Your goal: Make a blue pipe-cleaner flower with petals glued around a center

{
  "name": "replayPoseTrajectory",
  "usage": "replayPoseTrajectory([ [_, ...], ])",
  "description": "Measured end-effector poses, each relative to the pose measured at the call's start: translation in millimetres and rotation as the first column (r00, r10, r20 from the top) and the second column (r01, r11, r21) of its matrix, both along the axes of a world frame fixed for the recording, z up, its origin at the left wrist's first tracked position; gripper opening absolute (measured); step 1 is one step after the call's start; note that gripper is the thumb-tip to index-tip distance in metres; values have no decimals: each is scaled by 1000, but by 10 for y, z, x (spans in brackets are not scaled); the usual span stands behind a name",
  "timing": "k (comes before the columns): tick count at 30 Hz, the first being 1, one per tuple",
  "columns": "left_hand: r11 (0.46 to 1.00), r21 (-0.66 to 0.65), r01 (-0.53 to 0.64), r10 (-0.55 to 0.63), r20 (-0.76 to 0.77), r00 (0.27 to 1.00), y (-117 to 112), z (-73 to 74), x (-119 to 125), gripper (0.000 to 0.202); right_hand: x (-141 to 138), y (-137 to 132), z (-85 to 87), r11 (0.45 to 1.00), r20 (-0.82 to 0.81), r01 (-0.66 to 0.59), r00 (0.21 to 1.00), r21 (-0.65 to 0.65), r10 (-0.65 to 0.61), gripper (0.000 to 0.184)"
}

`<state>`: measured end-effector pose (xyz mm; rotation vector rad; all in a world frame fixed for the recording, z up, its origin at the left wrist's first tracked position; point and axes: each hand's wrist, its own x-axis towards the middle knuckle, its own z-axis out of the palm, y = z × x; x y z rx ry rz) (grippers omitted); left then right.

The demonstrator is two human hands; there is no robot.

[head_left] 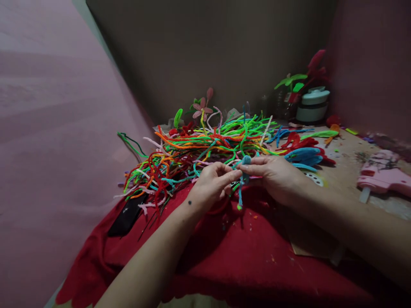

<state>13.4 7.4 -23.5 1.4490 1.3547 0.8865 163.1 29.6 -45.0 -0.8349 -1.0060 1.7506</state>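
Observation:
Between my hands is a blue pipe cleaner piece (246, 161), bent into a narrow loop, with a twisted tail hanging down. My left hand (213, 182) pinches it from the left with thumb and fingers. From the right, the thumb and index finger of my right hand (278, 175) close on the same piece. Just behind the hands lies a big tangled heap of pipe cleaners (205, 145) in green, orange, red, pink and blue. Finished-looking blue loops (303, 157) rest beside my right hand. Part of the held piece is hidden by my fingers.
A black phone (126, 216) lies at the left on the red cloth (224, 265). At the right is a pink glue gun (383, 175). Behind stand a lidded jar (312, 106) and a pink pipe cleaner flower (202, 107). A wall (64, 128) borders the left.

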Motion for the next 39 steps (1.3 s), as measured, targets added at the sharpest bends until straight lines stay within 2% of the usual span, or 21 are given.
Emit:
replayPoseTrajectory([
  [4,985,-132,110,-91,140,986,-15,2,18,23,1,29,-15,999,-41,40,998,28,-39,8],
  [7,967,-190,173,-138,183,973,-28,-9,38,20,0,36,-19,999,-35,36,999,3,-36,7],
  [14,990,-76,119,-89,313,946,-9,-88,49,21,5,27,15,998,-68,63,996,-24,-65,5],
  [21,992,-87,95,-68,277,958,-39,-45,80,18,18,48,12,998,-111,62,992,-5,-62,7],
  [27,990,-28,138,-126,253,959,-28,-45,24,18,32,55,23,995,-107,94,990,18,-92,7],
  [31,997,-10,75,-70,227,971,-33,-23,29,17,42,48,15,995,-118,46,992,83,-36,10],
  [36,997,70,-23,17,94,995,-75,46,83,18,66,18,34,977,9,11,1000,211,-13,12],
  [39,980,195,-46,40,31,999,-90,12,89,10,63,0,49,972,99,-39,995,231,16,17],
])
